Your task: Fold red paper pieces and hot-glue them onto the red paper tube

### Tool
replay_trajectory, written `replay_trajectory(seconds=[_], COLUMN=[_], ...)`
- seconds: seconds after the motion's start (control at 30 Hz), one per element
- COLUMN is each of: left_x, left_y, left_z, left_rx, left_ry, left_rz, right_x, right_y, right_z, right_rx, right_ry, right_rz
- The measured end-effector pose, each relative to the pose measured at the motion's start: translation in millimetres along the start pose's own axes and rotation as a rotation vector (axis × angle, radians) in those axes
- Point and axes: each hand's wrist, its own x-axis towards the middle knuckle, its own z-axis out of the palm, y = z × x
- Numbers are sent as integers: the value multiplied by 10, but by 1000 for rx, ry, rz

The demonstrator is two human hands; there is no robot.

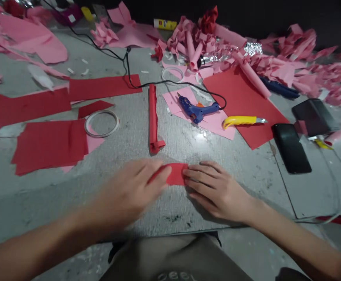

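Note:
A short red paper strip (176, 174) lies on the table between my two hands, close to the near edge. My left hand (138, 187), blurred by motion, pinches the strip's left end between thumb and fingers. At the other end, my right hand (214, 187) rests with its fingers stretched out and the fingertips on the paper. Just beyond my hands lies a rolled red paper tube (153, 117), with a small curled flap at its near end.
Stacked red paper sheets (50, 146) and a tape roll (102, 123) lie left. A blue glue gun (198, 111) with a black cord, a yellow cutter knife (242, 121) and a phone (292, 148) lie right. Pink paper scraps (290, 70) are heaped along the back.

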Motion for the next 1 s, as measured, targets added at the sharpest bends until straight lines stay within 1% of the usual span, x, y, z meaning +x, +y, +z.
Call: replay_trajectory(seconds=[0.03,0.1,0.17,0.27,0.33,0.43,0.6,0.7,0.87,1.0], left_x=[-57,-147,-200,-235,-247,-254,-231,-245,-332,-344], left_y=[25,64,89,112,120,119,114,132,170,172], left_z=[-20,-61,-86,-64,-19,31,20,21,52,53], left_rx=[40,95,101,5,-60,-86,-128,-150,-124,-129], left_ry=[5,30,36,-50,-107,-119,-122,-133,-153,-160], left_rz=[47,85,119,199,221,211,172,133,124,132], right_x=[-6,-13,-15,-11,-7,9,41,15,-90,-192], right_y=[-6,-6,3,18,13,-48,-212,-238,-198,-150], right_z=[11,12,1,-6,3,34,127,157,76,-48], right_rx=[-1,-11,-24,-13,2,-6,-24,-11,11,-47], right_ry=[-4,-13,-22,-21,-8,-13,-113,-143,-162,-142], right_rz=[4,4,-3,8,23,22,-14,0,51,96])
